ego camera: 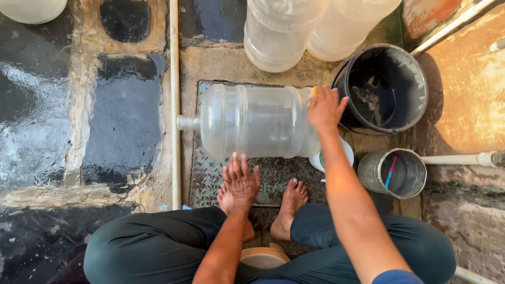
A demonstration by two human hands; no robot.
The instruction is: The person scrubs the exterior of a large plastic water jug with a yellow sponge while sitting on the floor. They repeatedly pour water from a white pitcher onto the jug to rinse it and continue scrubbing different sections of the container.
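Water jug (252, 122) lies sideways, wet, likely light and slippery; our left hand (241, 179) presses flat, fingers spread, right hand (325, 109) grips its base.

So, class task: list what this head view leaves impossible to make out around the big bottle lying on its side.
- Bottle base: covered by the right hand.
- Yellow thing there: mostly hidden by the fingers.
- White bowl: mostly behind the right forearm.
- Upright bottles: tops cut off by the top edge.
- Bucket contents: too dark.
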